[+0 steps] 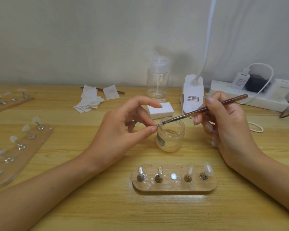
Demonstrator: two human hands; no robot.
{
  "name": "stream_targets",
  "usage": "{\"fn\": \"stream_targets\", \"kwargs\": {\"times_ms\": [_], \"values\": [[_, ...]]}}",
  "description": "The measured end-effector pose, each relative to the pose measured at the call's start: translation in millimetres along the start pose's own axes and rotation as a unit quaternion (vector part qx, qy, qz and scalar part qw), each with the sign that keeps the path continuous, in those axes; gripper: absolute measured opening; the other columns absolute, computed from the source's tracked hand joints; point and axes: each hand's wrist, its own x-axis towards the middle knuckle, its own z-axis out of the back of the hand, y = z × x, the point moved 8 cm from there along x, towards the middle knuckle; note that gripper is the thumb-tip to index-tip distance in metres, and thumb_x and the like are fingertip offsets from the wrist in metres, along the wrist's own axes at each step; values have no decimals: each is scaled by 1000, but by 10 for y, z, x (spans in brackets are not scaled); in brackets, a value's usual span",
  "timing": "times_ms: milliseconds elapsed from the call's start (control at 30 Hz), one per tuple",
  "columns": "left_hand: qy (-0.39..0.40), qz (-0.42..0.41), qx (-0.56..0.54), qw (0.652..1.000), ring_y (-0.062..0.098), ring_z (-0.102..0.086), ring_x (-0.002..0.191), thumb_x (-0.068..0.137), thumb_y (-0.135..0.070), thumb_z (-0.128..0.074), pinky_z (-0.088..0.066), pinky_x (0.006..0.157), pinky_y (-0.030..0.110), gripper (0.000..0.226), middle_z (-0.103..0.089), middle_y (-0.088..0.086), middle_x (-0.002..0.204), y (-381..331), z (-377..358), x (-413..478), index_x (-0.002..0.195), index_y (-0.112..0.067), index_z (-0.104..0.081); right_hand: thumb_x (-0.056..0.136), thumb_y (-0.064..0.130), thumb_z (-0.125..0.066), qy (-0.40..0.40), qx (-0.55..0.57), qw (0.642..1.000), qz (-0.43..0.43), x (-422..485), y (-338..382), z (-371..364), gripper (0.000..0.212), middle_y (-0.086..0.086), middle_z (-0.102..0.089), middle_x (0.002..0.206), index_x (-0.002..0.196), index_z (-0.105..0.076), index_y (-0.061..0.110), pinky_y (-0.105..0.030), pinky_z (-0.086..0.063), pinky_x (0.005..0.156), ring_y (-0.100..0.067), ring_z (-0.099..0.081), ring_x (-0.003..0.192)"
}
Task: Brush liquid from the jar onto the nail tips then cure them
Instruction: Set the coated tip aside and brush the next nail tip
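- The left hand (123, 125) pinches one small nail tip (159, 125) between thumb and forefinger, just above the rim of the jar (171, 139). Its other fingers are spread and hold nothing.
- The right hand (223, 124) grasps the brush (207, 109) like a pen, near the middle of the brown handle. The bristles touch the tip over the open mouth of the jar.
- The jar stands open on the table (90, 205) between the two hands.
- Near the person lies a wooden holder (173, 187) with four other tips (208, 169) on small stands. The middle place shows only a bare metal disc (173, 176), so I judge that the pinched tip belongs there.
- In my judgement the tip is very light, thin and a little flexible, and it becomes slippery when wet. It is better to hold it by its small stand and not by the surface to paint. Which of the two the fingers hold is too small to tell.
- The brush looks light, with a stiff handle and soft bristles, so gentle pressure should be enough.
- The jar seems small and light; pressing on its rim could tip it.
- A white lamp (193, 95) stands behind the jar. I judge that this tip is not yet cured.
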Motion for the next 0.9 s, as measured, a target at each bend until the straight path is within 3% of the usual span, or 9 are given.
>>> {"fn": "stream_targets", "kwargs": {"times_ms": [100, 233, 367, 500, 600, 767, 900], "values": [[0, -1, 0, 1000, 11, -69, 81, 83, -13, -75, -42, 58, 26, 35, -71, -7, 79, -7, 1, 0, 114, -26, -64, 100, 25, -48, -10, 29, 1000, 3, 9, 3, 32, 27, -3, -62, 60, 74, -47, 19, -20, -23, 41, -10, -36, 45], [-3, 3, -3, 1000, 11, -69, 81, 82, -14, -75, -42, 58, 31, 35, -71, -6, 79, -4, 5, 0, 114, -26, -65, 89, 37, -55, 20, 35, 999, -4, -5, 7, -50, 24, -4, -62, 61, 74, -48, 21, -17, -26, 40, -10, -37, 45], [-1, 3, -5, 1000, 13, -68, 81, 83, -14, -75, -42, 58, 32, 35, -71, -6, 80, -2, 3, -2, 114, -26, -65, 101, 26, -49, -8, 29, 1000, -4, 16, -13, 26, 26, -3, -62, 60, 75, -47, 19, -18, -23, 37, -9, -37, 43], [0, 1, 0, 1000, 11, -68, 80, 83, -13, -75, -42, 58, 31, 35, -71, -7, 80, -3, 1, 0, 114, -25, -65, 97, 33, -55, 29, 37, 999, 12, -4, 27, -53, 28, -5, -62, 61, 72, -48, 23, -23, -23, 42, -12, -38, 45], [-1, 2, 0, 1000, 13, -68, 80, 83, -12, -76, -42, 58, 30, 35, -71, -8, 79, 1, 5, 0, 114, -27, -65, 100, 27, -49, -8, 10, 1000, -5, 10, -18, 27, 28, -3, -62, 59, 73, -47, 22, -32, -15, 43, -11, -36, 44], [1, 2, 2, 1000, 12, -68, 80, 83, -13, -75, -42, 58, 29, 35, -71, -6, 80, 2, 2, 4, 114, -26, -65, 98, 33, -53, 34, 37, 998, 24, -9, 47, -54, 28, -4, -63, 61, 74, -47, 20, -19, -24, 41, -10, -39, 44], [2, 0, 2, 1000, 13, -68, 81, 83, -14, -75, -42, 58, 26, 35, -71, -6, 80, 0, 1, 5, 114, -27, -65, 101, 25, -49, -14, 9, 1000, -3, 19, -21, 43, 27, -3, -62, 59, 75, -46, 19, -18, -23, 40, -10, -36, 44]]}}
